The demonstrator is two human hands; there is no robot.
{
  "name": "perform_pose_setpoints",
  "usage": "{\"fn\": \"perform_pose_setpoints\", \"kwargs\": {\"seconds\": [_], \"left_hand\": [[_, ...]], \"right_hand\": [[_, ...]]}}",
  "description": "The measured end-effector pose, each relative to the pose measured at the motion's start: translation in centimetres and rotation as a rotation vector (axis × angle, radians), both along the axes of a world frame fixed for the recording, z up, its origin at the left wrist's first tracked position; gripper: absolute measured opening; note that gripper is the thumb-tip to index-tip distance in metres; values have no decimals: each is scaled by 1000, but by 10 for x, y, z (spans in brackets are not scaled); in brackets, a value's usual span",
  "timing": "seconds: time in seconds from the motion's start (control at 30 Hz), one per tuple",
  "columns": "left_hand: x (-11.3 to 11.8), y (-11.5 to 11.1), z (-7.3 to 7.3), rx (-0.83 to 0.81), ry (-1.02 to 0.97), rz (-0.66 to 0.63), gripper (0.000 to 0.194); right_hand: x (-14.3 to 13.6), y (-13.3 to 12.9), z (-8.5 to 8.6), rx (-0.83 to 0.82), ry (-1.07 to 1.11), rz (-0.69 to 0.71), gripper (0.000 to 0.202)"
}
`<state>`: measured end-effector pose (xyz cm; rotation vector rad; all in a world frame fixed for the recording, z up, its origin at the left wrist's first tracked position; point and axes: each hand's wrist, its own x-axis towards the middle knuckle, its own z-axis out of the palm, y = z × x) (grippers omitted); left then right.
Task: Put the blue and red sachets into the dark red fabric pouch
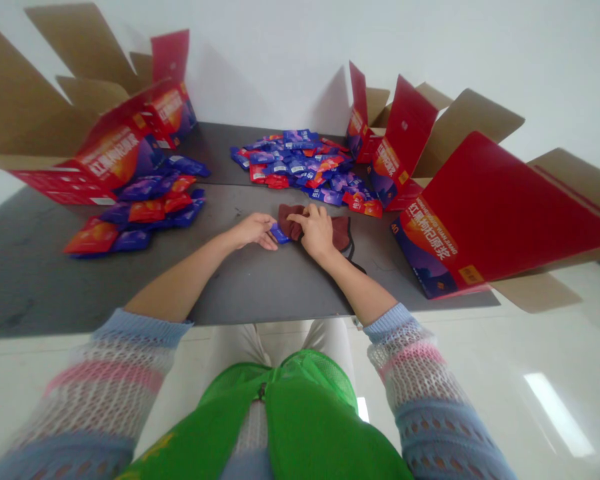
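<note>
My left hand (255, 231) is closed on the left end of a blue packet (280, 233) just above the grey table. The packet's right end goes under a brown cloth (341, 233) with a black cord. My right hand (316, 230) lies on the cloth, its fingers closed on a fold of it. Behind both hands is a heap of blue and red packets (300, 160). A smaller group of the same packets (145, 212) lies to the left of my left hand.
Open red boxes (115, 157) stand at the left of the grey table (240, 287). On the right are more open red boxes, the largest (505, 220) near the front right edge. A pale wall (270, 60) rises behind the table.
</note>
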<state>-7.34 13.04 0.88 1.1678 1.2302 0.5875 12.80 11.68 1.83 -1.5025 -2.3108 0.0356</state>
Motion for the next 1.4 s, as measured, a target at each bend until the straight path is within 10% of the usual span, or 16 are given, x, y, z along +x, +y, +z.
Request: {"fn": "perform_pose_setpoints", "kwargs": {"seconds": [0.37,0.6,0.93,1.4], "left_hand": [[2,3,-2,-15,51,22,23],[4,-1,2,-8,15,6,19],[9,-2,4,-15,-7,61,15],[6,-2,4,-39,-121,238,28]], "right_hand": [[53,40,-7,49,57,-356,41],[31,12,14,156,34,-180,42],[14,17,-2,3,-113,245,60],[52,39,2,-42,-128,-85,50]]}}
